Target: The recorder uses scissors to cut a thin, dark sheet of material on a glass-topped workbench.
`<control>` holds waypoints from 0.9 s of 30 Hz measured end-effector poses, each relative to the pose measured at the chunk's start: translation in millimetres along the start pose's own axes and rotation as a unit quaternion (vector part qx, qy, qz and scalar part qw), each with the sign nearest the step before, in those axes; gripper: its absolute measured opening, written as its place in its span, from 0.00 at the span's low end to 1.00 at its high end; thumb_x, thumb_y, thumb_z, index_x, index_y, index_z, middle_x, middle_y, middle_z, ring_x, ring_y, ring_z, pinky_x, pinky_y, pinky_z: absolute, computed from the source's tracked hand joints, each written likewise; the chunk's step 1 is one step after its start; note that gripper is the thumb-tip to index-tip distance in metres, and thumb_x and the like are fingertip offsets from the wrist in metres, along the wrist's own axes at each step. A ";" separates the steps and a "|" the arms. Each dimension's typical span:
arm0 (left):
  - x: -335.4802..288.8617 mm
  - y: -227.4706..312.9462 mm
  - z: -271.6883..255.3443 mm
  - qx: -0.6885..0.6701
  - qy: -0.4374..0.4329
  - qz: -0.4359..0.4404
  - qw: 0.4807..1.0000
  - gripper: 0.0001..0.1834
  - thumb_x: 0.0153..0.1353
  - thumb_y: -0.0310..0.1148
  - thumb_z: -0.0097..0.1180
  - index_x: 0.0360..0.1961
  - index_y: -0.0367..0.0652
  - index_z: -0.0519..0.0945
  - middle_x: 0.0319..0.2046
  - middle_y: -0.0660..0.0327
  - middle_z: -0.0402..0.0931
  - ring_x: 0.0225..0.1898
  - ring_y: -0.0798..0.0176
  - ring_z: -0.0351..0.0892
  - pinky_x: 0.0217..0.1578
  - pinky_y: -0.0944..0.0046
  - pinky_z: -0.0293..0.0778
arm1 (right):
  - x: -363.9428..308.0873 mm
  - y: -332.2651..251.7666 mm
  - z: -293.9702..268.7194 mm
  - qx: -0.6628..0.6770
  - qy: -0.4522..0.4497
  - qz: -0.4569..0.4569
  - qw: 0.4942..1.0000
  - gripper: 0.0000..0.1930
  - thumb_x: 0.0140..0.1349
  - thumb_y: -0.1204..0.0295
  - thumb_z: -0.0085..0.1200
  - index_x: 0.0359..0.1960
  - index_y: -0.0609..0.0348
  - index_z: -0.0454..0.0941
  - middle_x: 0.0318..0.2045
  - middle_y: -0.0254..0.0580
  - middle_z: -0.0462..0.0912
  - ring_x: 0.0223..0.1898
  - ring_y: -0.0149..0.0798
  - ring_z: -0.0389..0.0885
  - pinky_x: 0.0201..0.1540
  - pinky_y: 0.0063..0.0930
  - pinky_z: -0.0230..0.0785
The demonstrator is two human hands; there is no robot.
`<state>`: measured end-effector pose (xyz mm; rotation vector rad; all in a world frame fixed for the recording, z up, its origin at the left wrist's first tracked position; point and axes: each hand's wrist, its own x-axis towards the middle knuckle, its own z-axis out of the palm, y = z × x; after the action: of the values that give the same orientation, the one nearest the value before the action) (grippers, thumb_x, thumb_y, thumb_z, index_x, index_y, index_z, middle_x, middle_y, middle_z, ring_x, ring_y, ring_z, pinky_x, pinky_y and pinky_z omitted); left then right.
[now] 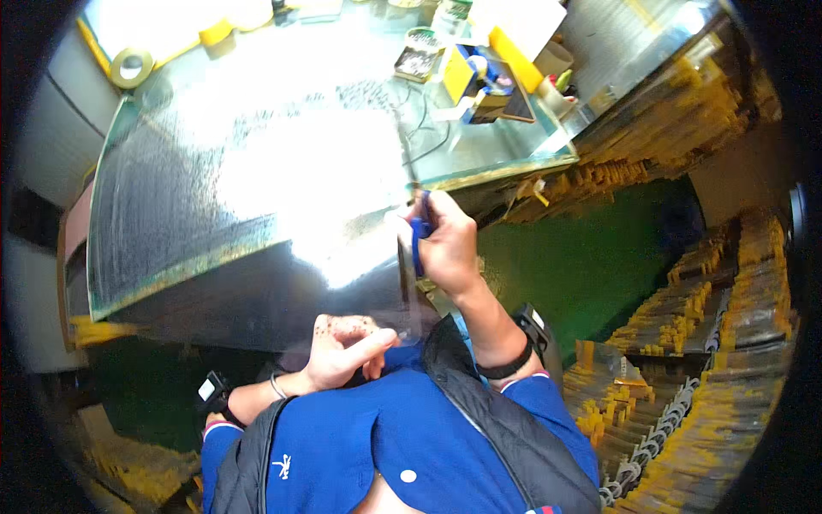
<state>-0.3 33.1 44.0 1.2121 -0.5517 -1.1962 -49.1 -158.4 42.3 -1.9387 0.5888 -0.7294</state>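
A large dark, glossy film sheet [257, 287] covers much of the glass-topped table and hangs over its near edge toward my body. Light glares strongly off its middle. My left hand [342, 347] is at the sheet's near edge, thumb and fingers closed on it in a pinch. Dark specks dot the back of that hand. Farther forward, my right hand [449, 244] grips scissors [419, 233] by their blue handles. Their blades point away from me along the sheet's right edge; whether they are parted is hard to tell.
On the table's glass top [479, 171] a thin dark cable [428, 150] lies loose. Behind it stand a tub [419, 56] and a yellow-blue box [479, 81]. A tape roll [132, 67] is at the far left. Yellow-edged stacks [659, 321] line the right side.
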 end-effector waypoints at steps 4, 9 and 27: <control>-4.2 1.3 -13.0 -0.004 0.014 0.058 0.998 0.10 0.55 0.26 0.54 0.21 0.31 0.79 0.12 0.60 0.73 0.11 0.71 0.70 0.11 0.74 0.63 | 18.1 -0.3 -6.3 -0.062 0.115 -0.048 0.990 0.12 0.43 0.80 0.56 0.33 0.62 0.74 0.22 0.42 0.79 0.24 0.34 0.80 0.28 0.24 0.71; -9.3 11.8 -31.2 0.016 0.001 0.100 0.995 0.14 0.58 0.28 0.47 0.22 0.29 0.79 0.14 0.57 0.73 0.15 0.69 0.73 0.15 0.74 0.65 | 28.4 -4.3 -25.1 -0.120 -0.001 -0.210 0.970 0.13 0.44 0.77 0.60 0.33 0.62 0.73 0.29 0.44 0.79 0.27 0.35 0.79 0.31 0.25 0.69; 105.9 216.8 -118.0 0.273 0.226 0.294 0.888 0.19 0.62 0.37 0.39 0.42 0.28 0.72 0.30 0.45 0.76 0.36 0.55 0.78 0.48 0.55 0.69 | -22.8 -37.6 52.9 0.409 -0.140 0.158 0.888 0.06 0.53 0.78 0.56 0.25 0.59 0.69 0.25 0.43 0.80 0.24 0.30 0.79 0.27 0.18 0.70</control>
<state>222.6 -36.6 176.7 1.5791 -0.8505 -0.2161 -24.4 -94.8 50.6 -1.0912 0.3188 -0.3764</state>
